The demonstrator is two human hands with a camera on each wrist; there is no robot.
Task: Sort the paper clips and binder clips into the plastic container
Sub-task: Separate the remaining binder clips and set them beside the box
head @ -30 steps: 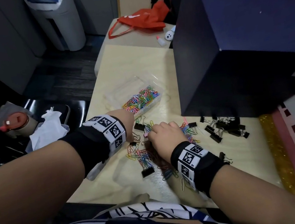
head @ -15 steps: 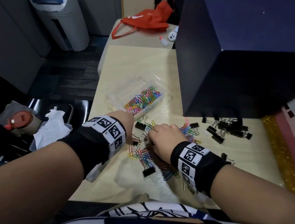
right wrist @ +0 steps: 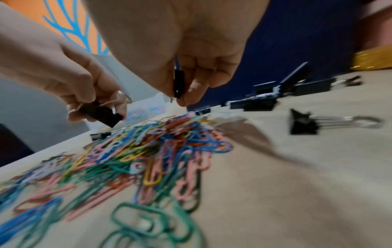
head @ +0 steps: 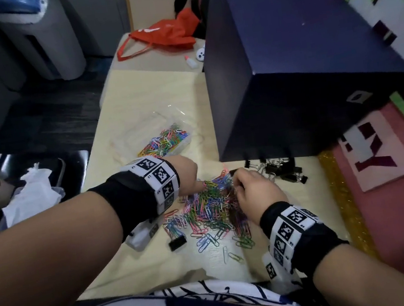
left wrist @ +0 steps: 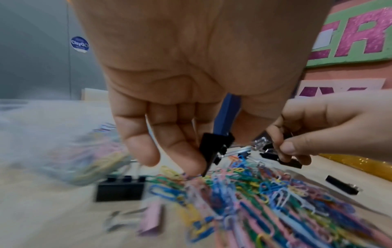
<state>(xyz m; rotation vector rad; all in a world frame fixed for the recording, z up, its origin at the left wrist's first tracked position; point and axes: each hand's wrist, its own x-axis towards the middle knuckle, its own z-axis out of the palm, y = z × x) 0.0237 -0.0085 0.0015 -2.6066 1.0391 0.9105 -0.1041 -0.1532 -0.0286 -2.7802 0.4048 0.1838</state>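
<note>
A heap of coloured paper clips (head: 211,208) lies on the pale wooden table (head: 151,92). My left hand (head: 200,185) hovers at the heap's far left and pinches a black binder clip (left wrist: 214,147) between thumb and fingers. My right hand (head: 237,182) is just to its right and pinches another black binder clip (right wrist: 178,85). Beyond the left hand stands the clear plastic container (head: 168,139), partly filled with coloured paper clips. One loose binder clip (head: 177,243) lies at the heap's near left.
A cluster of black binder clips (head: 281,170) lies right of my hands, against a big dark blue box (head: 288,75). Pink and green signs (head: 382,153) cover the right. The table's left edge drops to a black chair (head: 42,170). A red bag (head: 166,36) sits far back.
Both hands have drawn closer together at the far edge of the heap. The binder clips that lay beside my left hand no longer show on the table there.
</note>
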